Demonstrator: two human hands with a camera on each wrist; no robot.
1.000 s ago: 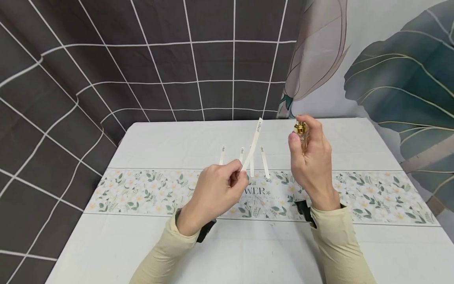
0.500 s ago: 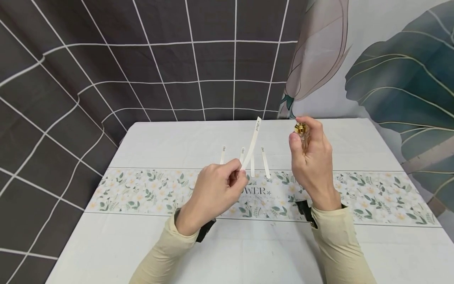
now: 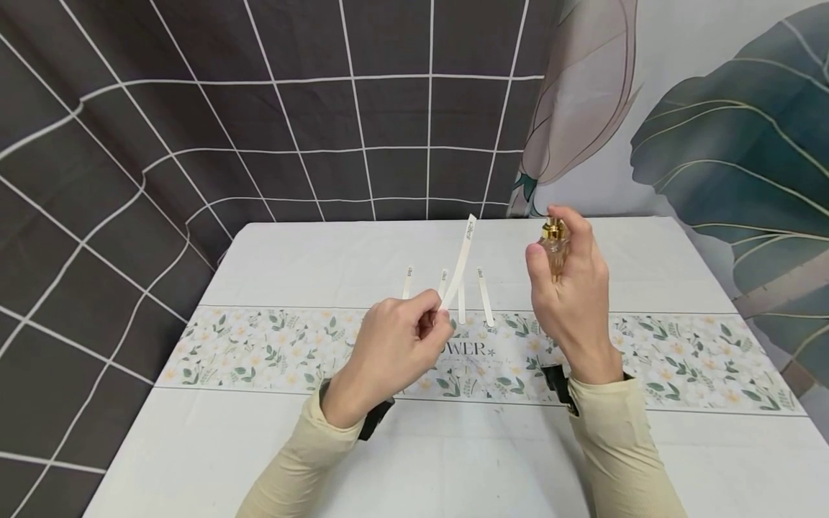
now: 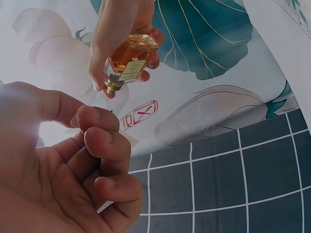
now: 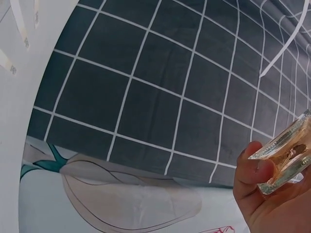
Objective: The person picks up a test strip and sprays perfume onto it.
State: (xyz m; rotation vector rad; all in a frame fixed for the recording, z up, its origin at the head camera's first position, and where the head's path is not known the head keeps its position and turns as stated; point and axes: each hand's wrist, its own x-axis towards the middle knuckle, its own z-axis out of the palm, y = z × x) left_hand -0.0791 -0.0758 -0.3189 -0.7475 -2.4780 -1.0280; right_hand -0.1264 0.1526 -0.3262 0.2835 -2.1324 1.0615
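Paper strip (image 3: pixel 463 255) and perfume bottle (image 3: pixel 555 253) above the worktop (image 3: pixel 194 446)
Left hand (image 3: pixel 401 332) pinches the strip, tip toward the far edge; right hand (image 3: pixel 575 298) grips the bottle, nearer the far right corner

And there it is, centre of the head view: "OWER" (image 3: pixel 465 348) in dark capitals, left end covered, a little flower mark (image 3: pixel 491 352) after it, all on the floral band (image 3: pixel 259 352); the fainter line (image 3: pixel 476 359) below is too small to read! Just above, the raised paper strip (image 3: pixel 461 259) carries tiny illegible print at its top, as do loose strips (image 3: pixel 485 298). Left wrist view, upper centre: a pale label (image 4: pixel 132 71) on the bottle (image 4: pixel 141 44), unreadable; mid-frame, a red boxed sign (image 4: pixel 141 113), undecipherable.
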